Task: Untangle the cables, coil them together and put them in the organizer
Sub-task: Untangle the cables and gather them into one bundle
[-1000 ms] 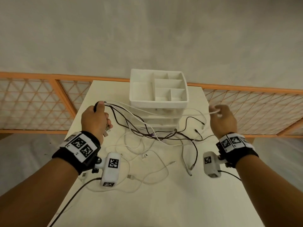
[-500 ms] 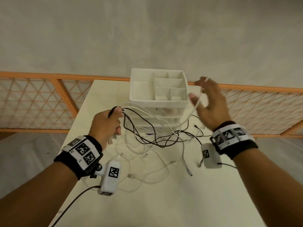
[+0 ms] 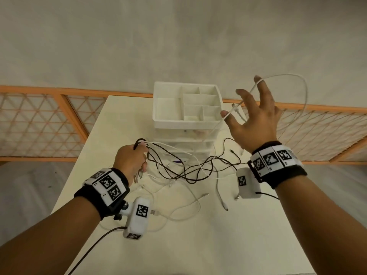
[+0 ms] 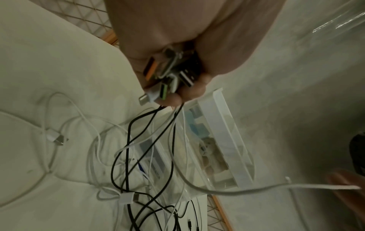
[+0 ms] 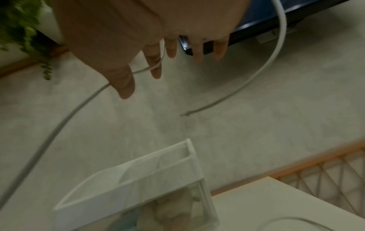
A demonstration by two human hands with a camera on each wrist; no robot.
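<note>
1. The left hand [image 3: 132,160] is low over the table [image 3: 228,245], fist curled tight around a bundle of cable plugs [image 4: 169,75]. In the left wrist view the USB ends poke out the bottom of the fist, and the black and white cords hang down from it.
2. The right hand [image 3: 256,120] is raised up beside the organizer [image 3: 186,105], fingers spread and pretty much straight. One white cable [image 3: 286,78] is draped over them, arching up and dropping back down on the far side. I wouldn't call it a real grip; it looks more hooked across the fingers.
3. The rest of the tangle [image 3: 190,171] sits on the table just in front of the organizer, black cords crossing over white ones, with a few loose white cords nearer the body.
4. The organizer is at the far end of the table. Its top compartments show no cables.
5. Hard to read: both wrist views are blurry. Something pale sits in the organizer's clear drawer, can't tell what. The white cable's free end in the right wrist view is just a smear.
</note>
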